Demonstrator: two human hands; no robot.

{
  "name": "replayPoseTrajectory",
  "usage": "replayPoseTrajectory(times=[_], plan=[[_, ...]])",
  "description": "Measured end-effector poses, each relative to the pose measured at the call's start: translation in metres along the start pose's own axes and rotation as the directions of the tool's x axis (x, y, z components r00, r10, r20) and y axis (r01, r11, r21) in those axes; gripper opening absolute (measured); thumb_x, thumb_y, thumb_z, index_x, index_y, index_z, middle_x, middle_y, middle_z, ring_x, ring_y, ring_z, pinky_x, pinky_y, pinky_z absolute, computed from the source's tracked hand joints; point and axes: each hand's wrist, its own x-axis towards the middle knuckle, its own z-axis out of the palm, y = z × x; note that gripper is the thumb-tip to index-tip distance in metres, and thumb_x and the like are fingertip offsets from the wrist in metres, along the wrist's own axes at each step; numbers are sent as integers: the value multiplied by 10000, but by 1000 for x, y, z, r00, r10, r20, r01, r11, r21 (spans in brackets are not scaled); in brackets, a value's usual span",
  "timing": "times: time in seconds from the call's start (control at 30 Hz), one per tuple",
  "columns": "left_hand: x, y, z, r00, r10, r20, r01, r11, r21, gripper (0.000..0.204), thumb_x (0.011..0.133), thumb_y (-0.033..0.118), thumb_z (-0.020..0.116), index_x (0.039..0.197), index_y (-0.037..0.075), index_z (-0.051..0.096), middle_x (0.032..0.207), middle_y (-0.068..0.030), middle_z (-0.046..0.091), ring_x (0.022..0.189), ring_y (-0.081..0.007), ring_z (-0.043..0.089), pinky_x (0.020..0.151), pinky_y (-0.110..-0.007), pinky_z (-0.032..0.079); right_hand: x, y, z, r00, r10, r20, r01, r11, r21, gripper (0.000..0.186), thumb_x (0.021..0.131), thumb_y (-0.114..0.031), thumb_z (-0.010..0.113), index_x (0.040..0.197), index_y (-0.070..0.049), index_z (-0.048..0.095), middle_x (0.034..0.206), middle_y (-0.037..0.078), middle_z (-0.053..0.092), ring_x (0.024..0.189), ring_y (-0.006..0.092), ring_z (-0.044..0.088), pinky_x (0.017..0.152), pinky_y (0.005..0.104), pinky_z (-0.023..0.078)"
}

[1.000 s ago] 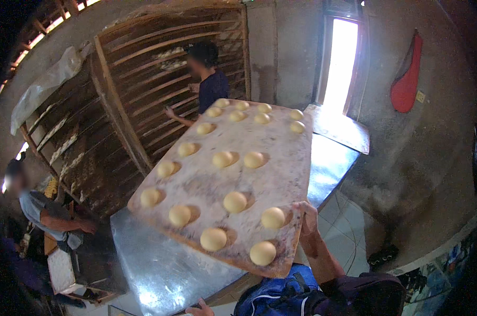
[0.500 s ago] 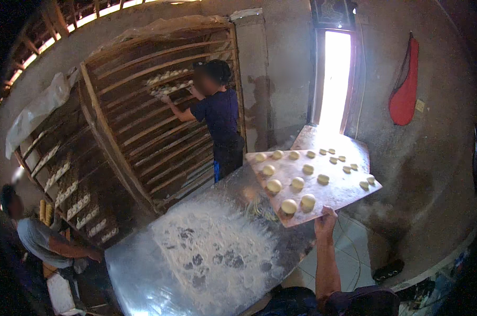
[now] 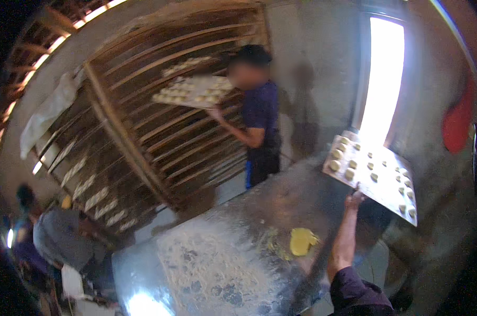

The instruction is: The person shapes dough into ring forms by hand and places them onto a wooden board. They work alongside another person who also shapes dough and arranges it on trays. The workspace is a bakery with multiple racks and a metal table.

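My right hand (image 3: 354, 199) grips the near edge of a flat board (image 3: 386, 184) and holds it up at arm's length to the right. Several round pale dough pieces (image 3: 349, 174) sit in rows on the board. My left hand is out of sight. Below my arm lies a metal table (image 3: 143, 274) dusted with flour (image 3: 212, 263). One yellow dough piece (image 3: 301, 240) rests on it next to some scraps.
A person in a blue shirt (image 3: 259, 126) stands beyond the table, holding a second board of dough (image 3: 196, 90) at a tall wooden rack (image 3: 138, 152). Another person (image 3: 59, 237) sits low at the left. A bright doorway (image 3: 380, 79) is behind my board.
The board has swung off the table to the right and farther from me, uncovering the floured top and a yellow dough piece. The person in blue now holds a board at the rack.
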Motion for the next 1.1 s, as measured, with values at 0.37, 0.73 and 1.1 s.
replayPoseTrajectory(times=[0.37, 0.73, 1.1], plan=[[-22, -12, -5, 987, -162, -17, 163, 984, 71, 474, 865, 497, 711, 1069, 73, 656, 1084, -172, 695, 991, -381, 666, 846, -496, 538, 18, 18, 13, 332, 797, 505, -805, -40, 592, 468, 889, -96, 710, 1284, 67, 518, 1268, 195, 596, 1214, 340, 592, 1095, 442, 506], [-7, -34, -22, 965, -164, 207, 117, 968, 222, 566, 839, 491, 751, 1143, 19, 679, 1218, -186, 662, 1129, -369, 634, 938, -466, 510, -169, -262, -2, 74, 330, 941, -715, 676, -181, 451, 966, -231, 612, 1350, -2, 551, 1088, 123, 711, 966, 207, 699, 873, 343, 568], [-6, -25, -63, 973, 146, 181, -95, 959, -267, 413, 905, 436, 694, 802, 38, 650, 716, -172, 641, 724, -416, 644, 656, -527, 484, -526, -552, -112, -462, 237, 855, -772, 366, -519, 690, 1031, -391, 571, 1548, -24, 298, 1382, 254, 544, 1237, 345, 574, 1035, 490, 495]])
